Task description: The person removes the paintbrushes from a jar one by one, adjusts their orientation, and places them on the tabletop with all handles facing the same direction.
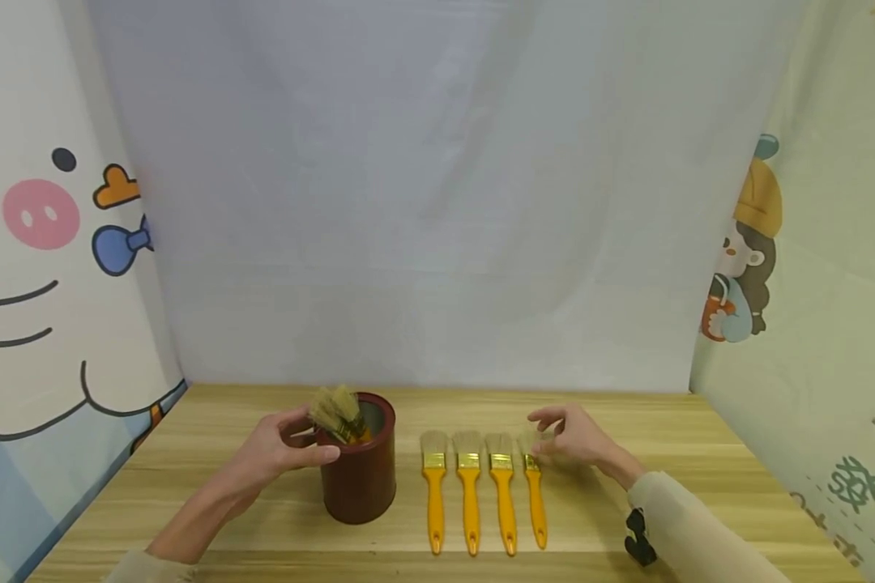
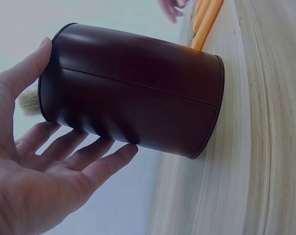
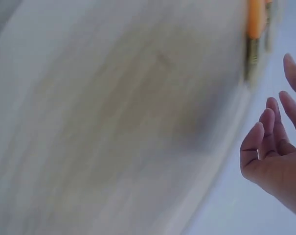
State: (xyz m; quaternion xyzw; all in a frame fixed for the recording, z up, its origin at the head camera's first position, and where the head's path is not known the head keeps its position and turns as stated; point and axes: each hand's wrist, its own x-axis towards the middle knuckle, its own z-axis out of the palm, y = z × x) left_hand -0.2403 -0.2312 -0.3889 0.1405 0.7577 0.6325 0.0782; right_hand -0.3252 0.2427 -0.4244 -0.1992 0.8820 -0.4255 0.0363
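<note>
Closest to you, on the right, was your pale sleeve point(image 1: 693, 526) with a small black thing point(image 1: 638, 538) by its end. A bit farther in, three wide brushes point(image 1: 470, 491) and one thin brush point(image 1: 535, 490) lay side by side on the wood table point(image 1: 591, 518), with yellow handles toward you. The dark red can point(image 1: 360, 486) stood upright just left of the row. It had at least two brushes inside point(image 1: 339, 411), hairs up and leaning left. Your left hand point(image 1: 277, 445) held the can near its top, thumb on one side, the other fingers bent and a little apart on the other. Your right hand point(image 1: 579, 437) hung by the thin brush's hairs, fingers loosely bent, with a gap between thumb and first finger. They pinched nothing, and I couldn't tell if they touched it.

It looked like the step was to get the thin brush, with the can held steady. The next move seemed to need a gentle pinch that didn't bump the wide brush next door. The three wide ones lay between it and the can, a bit in the way. Behind everything hung a plain cloth point(image 1: 437, 243).
</note>
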